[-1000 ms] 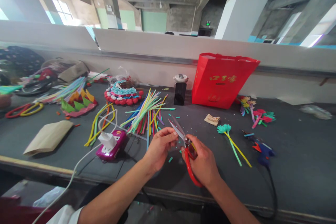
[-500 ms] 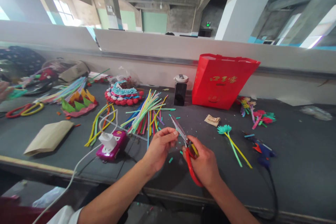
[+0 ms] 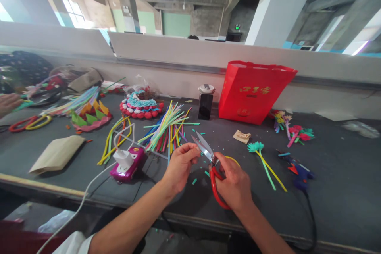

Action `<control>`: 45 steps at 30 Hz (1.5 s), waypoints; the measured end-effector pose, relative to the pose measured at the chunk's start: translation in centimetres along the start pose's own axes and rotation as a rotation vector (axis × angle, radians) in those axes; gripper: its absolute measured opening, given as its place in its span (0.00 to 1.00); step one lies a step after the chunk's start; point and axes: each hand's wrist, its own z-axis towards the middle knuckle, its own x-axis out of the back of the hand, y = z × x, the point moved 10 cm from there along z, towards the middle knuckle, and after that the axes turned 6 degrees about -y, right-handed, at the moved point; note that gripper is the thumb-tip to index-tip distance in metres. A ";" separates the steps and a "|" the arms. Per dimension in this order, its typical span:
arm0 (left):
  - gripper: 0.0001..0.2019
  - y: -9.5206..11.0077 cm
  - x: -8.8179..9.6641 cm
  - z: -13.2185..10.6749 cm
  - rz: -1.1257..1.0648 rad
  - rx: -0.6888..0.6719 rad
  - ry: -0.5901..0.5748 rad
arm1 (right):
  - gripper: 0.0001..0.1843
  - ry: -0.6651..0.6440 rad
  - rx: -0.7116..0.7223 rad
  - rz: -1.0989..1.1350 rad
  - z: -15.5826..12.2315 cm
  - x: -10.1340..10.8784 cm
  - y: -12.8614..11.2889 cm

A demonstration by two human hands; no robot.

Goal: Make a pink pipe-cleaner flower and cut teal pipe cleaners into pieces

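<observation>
Head view: scissors [image 3: 213,160] in the right grip [image 3: 233,181], apparently a snipping step

Closed around the red handles, just below and right of the frame's centre, with the blades slightly parted and pointing up and left. Just above the knuckles, a curved yellow stem [image 3: 233,159]; cannot tell whether held along with the scissors. Opposite, in the left grip [image 3: 181,166], thumb and forefinger pinched together right beside the blades; cannot tell what, if anything, between them.

Judging by the teal clippings [image 3: 194,181] strewn around and beneath, most likely busy cutting short bits. Calls next, on that reading, for a steady pinch, fingertips clear of the edges, and a squeeze of the handles.

Farther out, at mid-frame on the dark worktop [image 3: 345,190], a heap of coloured stems [image 3: 163,127]. Right of centre, a teal flower [image 3: 255,147] on green and yellow stems, then a blue glue gun [image 3: 301,172]. Above centre, a phone [image 3: 205,106] upright in front of a lidded cup [image 3: 206,88], near a red bag [image 3: 253,91]. Left of centre, a purple power strip [image 3: 127,170] with a white plug [image 3: 123,158]. At the left edge, part of a co-worker's hand [image 3: 8,103].
</observation>
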 end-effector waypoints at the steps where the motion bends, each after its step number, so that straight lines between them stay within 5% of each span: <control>1: 0.07 0.1 0.0 0.0 0.008 -0.003 0.001 | 0.18 0.004 0.001 0.004 0.0 0.0 0.0; 45: 0.06 -0.3 0.2 0.1 0.057 -0.006 0.021 | 0.19 0.005 -0.009 -0.009 -0.3 0.0 -0.2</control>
